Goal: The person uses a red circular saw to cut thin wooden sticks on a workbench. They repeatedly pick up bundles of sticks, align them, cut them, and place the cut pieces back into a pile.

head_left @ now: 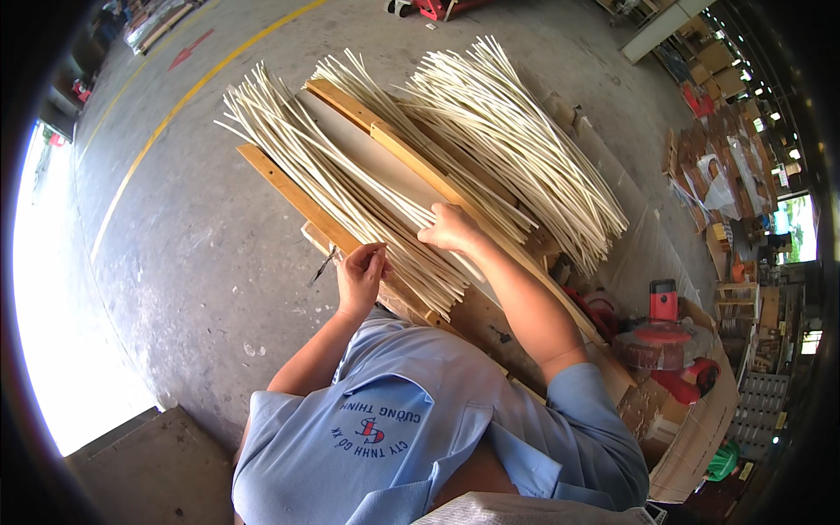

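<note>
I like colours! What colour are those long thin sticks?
Long thin cane strands are creamy white, in the head view.

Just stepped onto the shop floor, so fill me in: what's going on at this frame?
A person in a light blue shirt is working pale cane strands across a wooden frame. The left hand pinches strand ends at the frame's near edge; the right hand presses on the strands. A red power tool sits to the right.
</note>
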Action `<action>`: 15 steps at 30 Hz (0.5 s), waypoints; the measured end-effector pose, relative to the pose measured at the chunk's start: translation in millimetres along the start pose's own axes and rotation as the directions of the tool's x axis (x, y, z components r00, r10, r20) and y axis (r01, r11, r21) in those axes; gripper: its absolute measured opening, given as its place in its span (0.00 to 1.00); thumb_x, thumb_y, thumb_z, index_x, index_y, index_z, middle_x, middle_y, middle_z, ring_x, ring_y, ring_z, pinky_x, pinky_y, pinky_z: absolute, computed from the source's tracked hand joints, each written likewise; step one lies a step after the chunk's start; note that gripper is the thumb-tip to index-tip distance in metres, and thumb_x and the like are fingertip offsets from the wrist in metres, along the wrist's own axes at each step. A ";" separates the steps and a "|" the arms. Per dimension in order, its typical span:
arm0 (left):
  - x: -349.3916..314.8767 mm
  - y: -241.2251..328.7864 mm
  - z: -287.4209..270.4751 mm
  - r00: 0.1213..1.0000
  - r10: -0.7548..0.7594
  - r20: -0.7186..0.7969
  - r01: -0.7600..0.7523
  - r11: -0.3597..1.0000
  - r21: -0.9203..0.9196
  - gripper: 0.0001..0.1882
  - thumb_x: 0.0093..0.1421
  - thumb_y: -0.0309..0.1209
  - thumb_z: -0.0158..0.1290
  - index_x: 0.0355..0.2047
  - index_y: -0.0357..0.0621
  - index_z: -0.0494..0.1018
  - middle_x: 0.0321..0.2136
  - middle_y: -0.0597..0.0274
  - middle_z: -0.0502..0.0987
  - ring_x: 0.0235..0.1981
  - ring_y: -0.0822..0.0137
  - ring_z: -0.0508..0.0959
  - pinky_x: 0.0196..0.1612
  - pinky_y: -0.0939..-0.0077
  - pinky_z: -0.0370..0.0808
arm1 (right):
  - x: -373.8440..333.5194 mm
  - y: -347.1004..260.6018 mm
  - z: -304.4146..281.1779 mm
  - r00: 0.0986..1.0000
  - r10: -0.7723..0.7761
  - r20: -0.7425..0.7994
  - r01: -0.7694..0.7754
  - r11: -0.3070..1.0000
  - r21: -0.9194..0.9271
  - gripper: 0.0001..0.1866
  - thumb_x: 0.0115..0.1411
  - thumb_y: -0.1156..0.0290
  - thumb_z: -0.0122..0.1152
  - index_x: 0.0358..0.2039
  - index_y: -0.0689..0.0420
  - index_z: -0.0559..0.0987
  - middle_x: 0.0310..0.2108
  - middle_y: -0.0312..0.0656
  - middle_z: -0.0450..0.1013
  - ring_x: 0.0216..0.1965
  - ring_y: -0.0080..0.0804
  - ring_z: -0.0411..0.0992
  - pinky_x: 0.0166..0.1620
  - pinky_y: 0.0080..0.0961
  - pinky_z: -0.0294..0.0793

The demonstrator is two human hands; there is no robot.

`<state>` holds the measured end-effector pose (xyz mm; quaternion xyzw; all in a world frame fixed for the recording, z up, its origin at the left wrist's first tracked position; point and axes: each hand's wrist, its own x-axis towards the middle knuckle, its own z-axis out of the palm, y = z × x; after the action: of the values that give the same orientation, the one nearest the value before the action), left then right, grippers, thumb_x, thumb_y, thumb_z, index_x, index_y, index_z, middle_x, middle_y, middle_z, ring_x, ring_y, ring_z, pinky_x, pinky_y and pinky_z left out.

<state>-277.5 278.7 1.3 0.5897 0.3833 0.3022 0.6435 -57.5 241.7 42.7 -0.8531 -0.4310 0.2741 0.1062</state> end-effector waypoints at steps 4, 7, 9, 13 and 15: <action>0.5 1.8 4.3 1.000 -0.010 0.008 0.010 0.999 0.037 0.12 0.72 0.28 0.54 0.45 0.30 0.81 0.23 0.61 0.82 0.24 0.76 0.79 0.30 0.80 0.76 | -6.3 4.1 20.3 0.999 -0.030 -0.025 0.029 0.998 -0.056 0.17 0.51 0.62 0.67 0.39 0.60 0.85 0.42 0.55 0.82 0.47 0.52 0.81 0.52 0.44 0.80; 0.8 -1.2 2.8 1.000 0.001 -0.004 -0.001 1.000 -0.016 0.12 0.72 0.28 0.54 0.45 0.30 0.81 0.23 0.62 0.82 0.24 0.76 0.79 0.30 0.80 0.76 | -16.5 -9.7 31.6 0.990 -0.095 -0.101 0.085 0.991 -0.099 0.11 0.52 0.67 0.69 0.35 0.58 0.86 0.37 0.54 0.83 0.43 0.52 0.82 0.49 0.45 0.82; 0.7 -1.0 2.4 1.000 0.002 0.009 -0.002 1.000 -0.006 0.12 0.72 0.28 0.54 0.45 0.30 0.81 0.23 0.62 0.82 0.24 0.76 0.79 0.30 0.80 0.76 | -20.6 -12.6 37.8 0.987 -0.115 -0.114 0.101 0.988 -0.120 0.10 0.53 0.66 0.70 0.33 0.57 0.85 0.34 0.53 0.83 0.40 0.52 0.83 0.47 0.46 0.82; -0.4 -4.2 -1.0 1.000 0.024 0.018 -0.024 1.000 0.012 0.12 0.72 0.28 0.53 0.45 0.30 0.81 0.23 0.62 0.82 0.24 0.76 0.78 0.30 0.80 0.76 | -23.2 -15.7 42.3 0.987 -0.114 -0.110 0.101 0.988 -0.120 0.10 0.53 0.66 0.71 0.32 0.57 0.85 0.32 0.52 0.82 0.38 0.53 0.82 0.45 0.47 0.82; -1.9 -3.4 -0.3 1.000 0.009 0.026 -0.009 1.000 0.011 0.12 0.72 0.28 0.53 0.45 0.30 0.81 0.23 0.62 0.81 0.24 0.77 0.78 0.30 0.80 0.75 | -22.3 -11.6 44.9 0.990 -0.098 -0.100 0.085 0.988 -0.127 0.09 0.52 0.66 0.71 0.31 0.57 0.85 0.33 0.52 0.82 0.39 0.53 0.82 0.44 0.47 0.82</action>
<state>-279.0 276.9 -1.8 0.5988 0.3738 0.2954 0.6438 -101.1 228.6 18.8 -0.8507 -0.4793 0.1965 0.0889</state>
